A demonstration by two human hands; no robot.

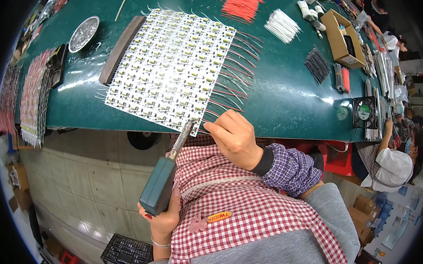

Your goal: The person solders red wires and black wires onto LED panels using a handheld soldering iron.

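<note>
Left hand [164, 215]: closed around a green soldering gun [158, 184].
Gun tip [188, 127]: at the near corner of the circuit-board panel [166, 68]; contact unclear.
Right hand [235, 138]: fingertips pinched beside that corner; cannot tell whether a wire is gripped.
Panel position: on the green desk [280, 91], wires [239, 60] along its right edge.

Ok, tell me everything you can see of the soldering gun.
The soldering gun has a boxy, plastic-looking dark green body with a blackish side, and a slim metal barrel, silvery near the body, darker toward the tip. The left hand grips its back end. It points forward and right, its tip over the near corner of the white circuit board panel; whether they touch is unclear.
</note>
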